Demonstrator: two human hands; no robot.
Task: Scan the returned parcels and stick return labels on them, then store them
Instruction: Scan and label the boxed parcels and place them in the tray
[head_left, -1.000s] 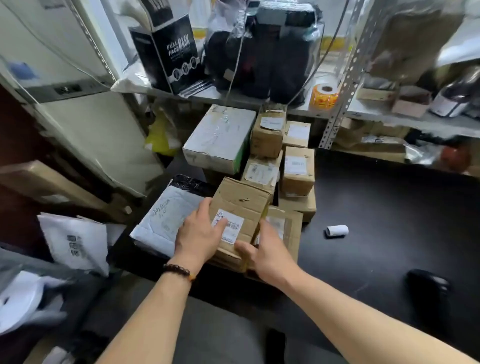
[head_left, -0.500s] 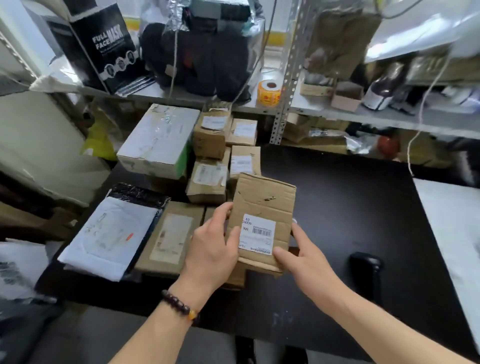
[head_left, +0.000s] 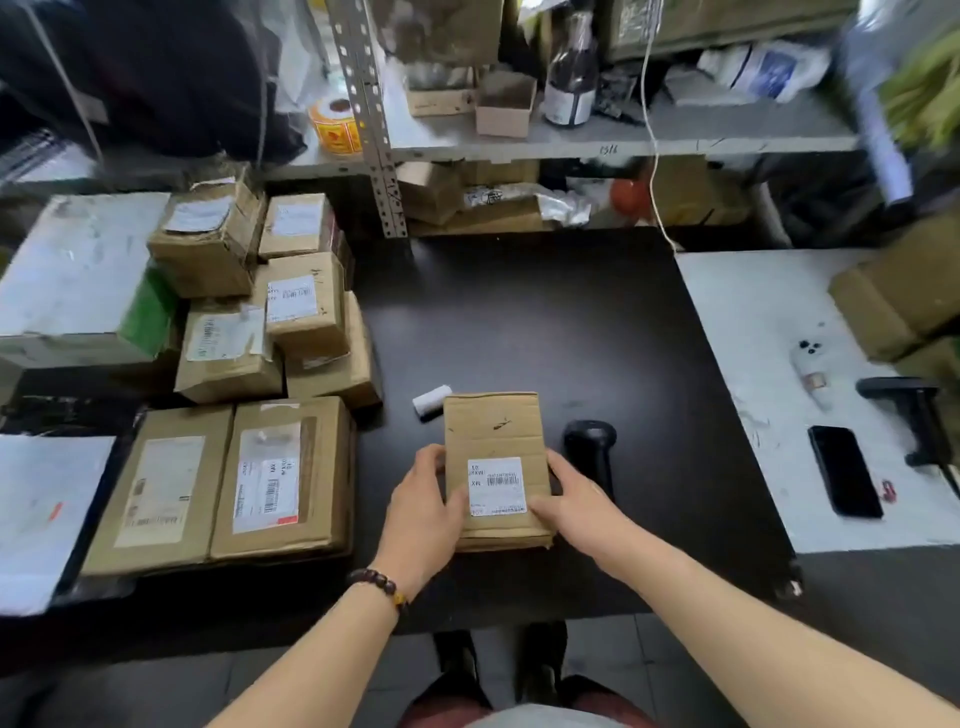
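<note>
Gripping a small cardboard parcel (head_left: 493, 428) from either side, both hands were closed on it. The left hand (head_left: 423, 512), a beaded bracelet (head_left: 376, 582) at its wrist, had its thumb on the top face and its fingers wrapped round the left edge. The right hand (head_left: 576, 506) held the right edge, thumb beside the white barcode label (head_left: 496, 486). The parcel lay flat over the near middle of the black table (head_left: 519, 322); whether it rested there or was held just above could not be told. Just right of it was a black handheld scanner (head_left: 589, 441), and a small white roll (head_left: 431, 400) lay near its far left corner. Other labelled parcels (head_left: 223, 483) were piled to the left. A phone (head_left: 844, 470) lay on the white table (head_left: 753, 312) to the right. Farthest back, an orange label roll (head_left: 335, 122) sat on the metal shelf (head_left: 623, 137).
</note>
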